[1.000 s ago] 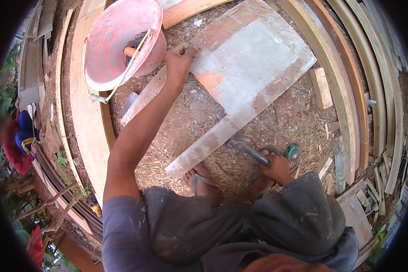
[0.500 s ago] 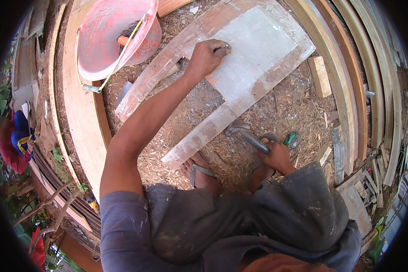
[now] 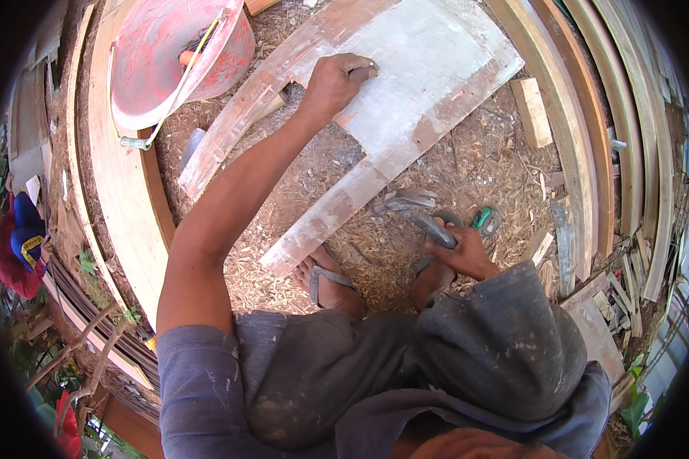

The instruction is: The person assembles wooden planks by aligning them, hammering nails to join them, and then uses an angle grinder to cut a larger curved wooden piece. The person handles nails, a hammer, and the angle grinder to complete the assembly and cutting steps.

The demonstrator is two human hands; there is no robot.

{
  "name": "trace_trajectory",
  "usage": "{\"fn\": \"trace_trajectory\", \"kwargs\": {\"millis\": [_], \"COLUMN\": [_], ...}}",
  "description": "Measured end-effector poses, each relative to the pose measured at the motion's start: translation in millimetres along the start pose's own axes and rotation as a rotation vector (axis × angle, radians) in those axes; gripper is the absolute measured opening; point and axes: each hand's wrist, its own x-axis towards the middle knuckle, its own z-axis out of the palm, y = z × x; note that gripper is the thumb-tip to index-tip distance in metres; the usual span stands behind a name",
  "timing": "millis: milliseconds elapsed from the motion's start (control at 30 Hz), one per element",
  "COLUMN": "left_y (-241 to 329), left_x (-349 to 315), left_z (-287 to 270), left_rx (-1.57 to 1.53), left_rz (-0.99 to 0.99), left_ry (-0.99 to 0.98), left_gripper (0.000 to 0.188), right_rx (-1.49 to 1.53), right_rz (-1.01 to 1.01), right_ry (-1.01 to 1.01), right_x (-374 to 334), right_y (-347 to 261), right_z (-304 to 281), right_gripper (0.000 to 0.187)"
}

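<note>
Hands [image 3: 334,86] at notched board [image 3: 429,69] and hammer [image 3: 436,231], shaving-strewn dirt [image 3: 475,177], planks [image 3: 122,153] flanking

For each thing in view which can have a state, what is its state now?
Pink bucket: uncovered, handle lowered
Notched board: broad side up, smeared white
Left hand: fingers curled, over the board
Dark-handled tool: gripped by right hand
Sandals: worn
Green-and-black item: untouched
</note>
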Motion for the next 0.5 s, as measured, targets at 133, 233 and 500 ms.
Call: {"fn": "trace_trajectory", "kwargs": {"millis": [133,233,500], "left_y": [2.9,4.8,13.8], "left_x": [2.0,-3.4,-5.4], "left_z": [0.8,-6.9,-2.0], "left_rx": [0.000,-0.018,-0.022], "left_rz": [-0.056,-0.127,-0.024], "left_ry": [-0.015,0.005,0.091], "left_gripper": [0.015,0.015,0.013], "right_rx": [0.298,0.113,0.299], "right_rz": [-0.039,-0.091,-0.360], "right_ry": [0.063,0.177,0.343], "right_x": [15.2,47.3,82.3], "right_y": [-62.3,-87.0,-123.4], "right_z": [-39.2,-65.5,-91.9], "right_gripper": [0.033,0.032,0.037]}}
